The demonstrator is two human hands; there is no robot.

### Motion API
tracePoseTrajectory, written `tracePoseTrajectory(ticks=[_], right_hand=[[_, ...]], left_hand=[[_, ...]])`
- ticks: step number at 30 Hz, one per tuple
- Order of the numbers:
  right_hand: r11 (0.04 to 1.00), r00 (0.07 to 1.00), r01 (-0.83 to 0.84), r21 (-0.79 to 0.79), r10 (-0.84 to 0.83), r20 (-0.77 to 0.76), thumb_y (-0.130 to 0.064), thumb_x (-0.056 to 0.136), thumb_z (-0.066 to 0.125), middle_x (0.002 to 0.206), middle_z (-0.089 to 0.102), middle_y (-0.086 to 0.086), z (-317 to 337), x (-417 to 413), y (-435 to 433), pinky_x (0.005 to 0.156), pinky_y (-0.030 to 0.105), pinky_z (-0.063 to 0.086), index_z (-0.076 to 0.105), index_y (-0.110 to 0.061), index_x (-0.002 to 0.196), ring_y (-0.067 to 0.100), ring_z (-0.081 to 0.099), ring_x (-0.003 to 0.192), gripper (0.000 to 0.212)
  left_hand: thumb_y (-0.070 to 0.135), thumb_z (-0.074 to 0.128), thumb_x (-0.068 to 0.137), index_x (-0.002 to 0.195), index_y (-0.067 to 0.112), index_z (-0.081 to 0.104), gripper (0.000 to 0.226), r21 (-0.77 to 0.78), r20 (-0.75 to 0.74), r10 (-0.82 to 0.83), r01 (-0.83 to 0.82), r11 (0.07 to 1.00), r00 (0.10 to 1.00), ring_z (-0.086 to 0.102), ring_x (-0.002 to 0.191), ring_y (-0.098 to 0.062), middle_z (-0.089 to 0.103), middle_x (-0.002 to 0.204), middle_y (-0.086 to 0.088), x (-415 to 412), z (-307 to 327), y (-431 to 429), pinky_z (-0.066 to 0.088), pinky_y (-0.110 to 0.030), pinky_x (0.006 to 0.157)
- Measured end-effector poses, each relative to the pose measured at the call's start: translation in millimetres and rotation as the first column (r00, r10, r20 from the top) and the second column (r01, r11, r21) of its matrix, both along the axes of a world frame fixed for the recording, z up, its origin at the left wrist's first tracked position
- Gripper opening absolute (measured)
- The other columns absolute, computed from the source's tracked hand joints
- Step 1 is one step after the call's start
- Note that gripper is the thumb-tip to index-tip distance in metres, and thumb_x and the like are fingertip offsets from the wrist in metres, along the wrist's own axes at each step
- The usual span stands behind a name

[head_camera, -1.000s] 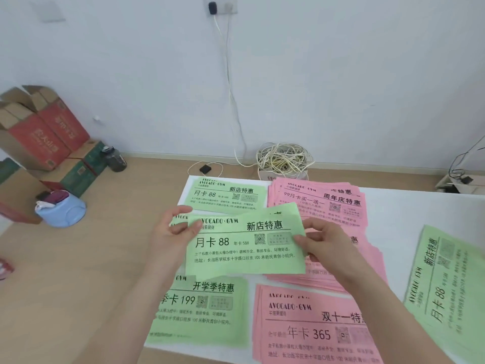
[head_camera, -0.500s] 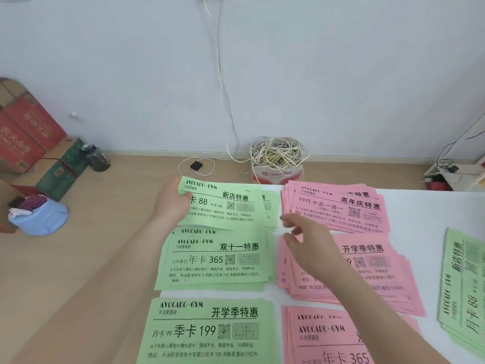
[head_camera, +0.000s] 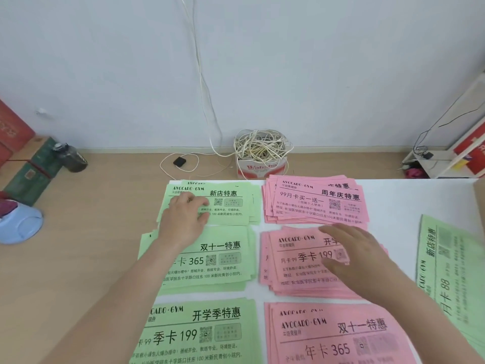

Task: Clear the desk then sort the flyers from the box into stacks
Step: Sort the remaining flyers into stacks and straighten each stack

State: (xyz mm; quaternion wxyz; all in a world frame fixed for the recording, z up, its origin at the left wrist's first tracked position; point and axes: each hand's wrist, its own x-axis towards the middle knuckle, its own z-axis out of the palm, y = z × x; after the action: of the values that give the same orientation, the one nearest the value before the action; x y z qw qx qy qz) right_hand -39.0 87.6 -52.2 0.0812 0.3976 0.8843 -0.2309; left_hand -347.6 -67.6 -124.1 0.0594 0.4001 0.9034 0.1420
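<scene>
Left grip [head_camera: 183, 219] flat, fingers straight, pressing the far green stack [head_camera: 231, 206]. Right grip [head_camera: 351, 253] loose and empty over the middle pink stack [head_camera: 294, 258]. 6 stacks laid on the counter [head_camera: 399, 206]; a sideways green pile [head_camera: 446, 271] at right looks left to sort.

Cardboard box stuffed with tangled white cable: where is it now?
Head view, centre: the cardboard box stands on the wooden floor just past the white table's far edge, behind the far green flyer stack and far pink flyer stack.

Matt paper flyers [head_camera: 210, 206] on smooth white desk [head_camera: 393, 200]
</scene>
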Motion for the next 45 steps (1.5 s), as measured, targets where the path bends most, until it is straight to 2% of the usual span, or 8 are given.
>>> tracePoseTrajectory(ticks=[6,14,22,27,31,34,39,45], right_hand=[[0.971,0.949,0.237,0.005,-0.233,0.211,-0.054,0.082,0.063,0.16,0.003,-0.005,-6.0,84.4,39.5,0.114,0.055,0.021,0.005,-0.048,0.147,0.032,-0.007,0.147,0.087],[0.975,0.954,0.205,0.082,-0.218,0.206,-0.063,0.079,0.059,0.16,0.006,-0.006,-45.7,153.2,56.3,0.109,0.046,0.034,0.008,-0.041,0.148,0.031,0.014,0.143,0.089],[0.975,0.984,0.175,0.138,-0.177,0.0,-0.031,0.088,0.06,0.137,0.05,-0.01,-41.2,194.4,53.2,0.091,0.022,0.037,0.04,-0.025,0.139,0.019,0.048,0.115,0.055],[0.882,0.854,0.359,-0.304,-0.442,-0.273,-0.008,0.089,0.057,0.122,0.061,-0.01,-44.9,227.9,63.7,0.085,0.033,0.054,0.052,-0.031,0.13,0.011,0.064,0.094,0.047],[0.936,0.927,0.35,0.038,-0.34,-0.161,-0.025,0.087,0.062,0.147,0.04,0.0,-56.1,250.9,93.8,0.109,0.034,0.031,0.035,-0.026,0.145,0.025,0.035,0.132,0.063],[0.925,0.926,0.377,0.048,-0.376,-0.038,-0.04,0.085,0.063,0.151,0.028,-0.002,-53.8,255.5,119.1,0.108,0.044,0.032,0.022,-0.029,0.149,0.027,0.023,0.137,0.077],[0.86,0.816,0.47,-0.197,-0.509,-0.275,-0.015,0.081,0.071,0.111,0.054,0.0,-53.2,252.1,136.5,0.084,0.022,0.037,0.053,-0.017,0.132,0.015,0.05,0.098,0.055],[0.744,0.61,0.583,-0.325,-0.666,-0.43,-0.012,0.088,0.062,0.067,0.059,-0.003,-47.4,251.3,132.8,0.055,0.022,0.038,0.069,-0.022,0.095,0.011,0.055,0.059,0.013]], left_hand=[[0.022,0.053,0.092,0.122,0.019,0.058,0.031,0.019,0.02,0.051,-0.052,0.998,0.998,0.044,0.12,-0.029,0.052,0.129,-0.005,36.4,22.7,17.2,0.043,-0.043,0.092],[0.019,0.048,0.095,0.121,0.021,0.061,0.029,0.23,0.131,-0.533,0.497,0.837,0.836,0.04,0.126,-0.013,0.051,0.133,0.006,244.9,59.4,61.7,0.033,-0.032,0.109],[0.033,0.051,0.091,0.135,0.007,0.041,0.052,-0.116,0.14,-0.685,0.699,0.706,0.715,0.029,0.133,-0.031,0.032,0.146,-0.014,377.8,33.3,124.8,0.027,-0.039,0.111],[0.043,0.058,0.082,0.141,0.007,0.021,0.079,-0.29,0.134,-0.615,0.624,0.726,0.777,0.014,0.139,-0.036,0.014,0.152,-0.021,418.1,21.3,139.2,0.024,-0.045,0.112],[0.039,0.056,0.081,0.142,0.007,0.017,0.079,-0.347,0.088,-0.593,0.582,0.735,0.801,0.019,0.135,-0.037,0.018,0.148,-0.023,429.0,22.5,145.2,0.028,-0.045,0.109],[0.031,0.051,0.085,0.145,0.006,0.013,0.076,-0.389,0.07,-0.6,0.575,0.72,0.797,0.023,0.134,-0.039,0.021,0.147,-0.026,432.6,22.0,147.9,0.029,-0.044,0.109],[0.028,0.048,0.088,0.15,0.008,0.004,0.079,-0.359,0.077,-0.6,0.584,0.728,0.796,0.027,0.134,-0.036,0.025,0.148,-0.023,428.4,20.4,151.8,0.032,-0.041,0.108],[0.056,0.043,0.086,0.149,0.011,-0.01,0.094,-0.38,0.096,-0.592,0.579,0.721,0.8,0.01,0.14,-0.037,0.009,0.153,-0.023,435.7,19.4,149.3,0.015,-0.044,0.117]])
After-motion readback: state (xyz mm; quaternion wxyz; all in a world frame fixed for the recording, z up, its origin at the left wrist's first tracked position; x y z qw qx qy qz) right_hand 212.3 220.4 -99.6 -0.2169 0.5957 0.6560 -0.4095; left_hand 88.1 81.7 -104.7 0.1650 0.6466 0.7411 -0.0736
